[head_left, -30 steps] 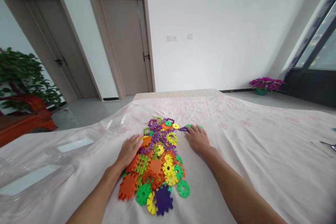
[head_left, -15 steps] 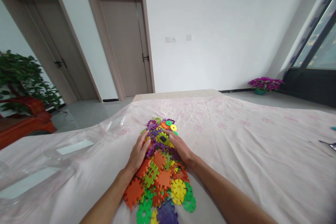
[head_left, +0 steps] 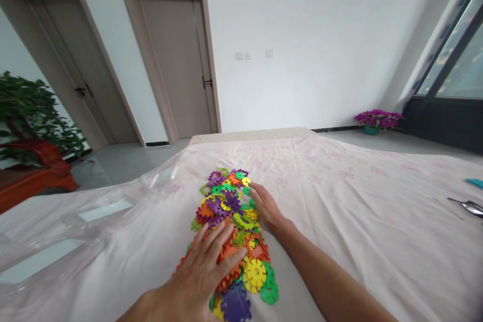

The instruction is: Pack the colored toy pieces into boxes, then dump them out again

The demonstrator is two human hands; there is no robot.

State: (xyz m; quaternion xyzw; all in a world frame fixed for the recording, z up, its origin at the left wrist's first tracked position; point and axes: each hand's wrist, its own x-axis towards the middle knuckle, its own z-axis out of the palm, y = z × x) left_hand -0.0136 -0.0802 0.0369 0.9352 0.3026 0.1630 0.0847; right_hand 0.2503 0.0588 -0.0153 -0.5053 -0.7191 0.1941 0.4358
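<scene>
A long pile of plastic interlocking pieces [head_left: 230, 204], purple, orange, green and yellow, runs away from me over the cloth. My left hand [head_left: 209, 256] lies spread across the orange square pieces [head_left: 230, 249] in the nearer part, hiding some of them. Along the pile's right edge rests my right hand [head_left: 267, 206], fingers stretched out beside the green pieces. A yellow notched disc [head_left: 255, 274], green discs [head_left: 269, 289] and a dark purple square piece [head_left: 236, 303] lie at the near end.
A pale flowered cloth [head_left: 339, 221] covers the table. Clear plastic containers [head_left: 105, 211] stand on the left. Glasses [head_left: 470, 206] and a teal object [head_left: 474, 182] lie at the far right. A wooden chair [head_left: 33, 171] and a leafy plant [head_left: 33, 110] are beyond the left side.
My left hand has come back toward me from the pile's middle onto the orange pieces, fingers now spread. My right hand has shifted slightly off the pile to its right edge.
</scene>
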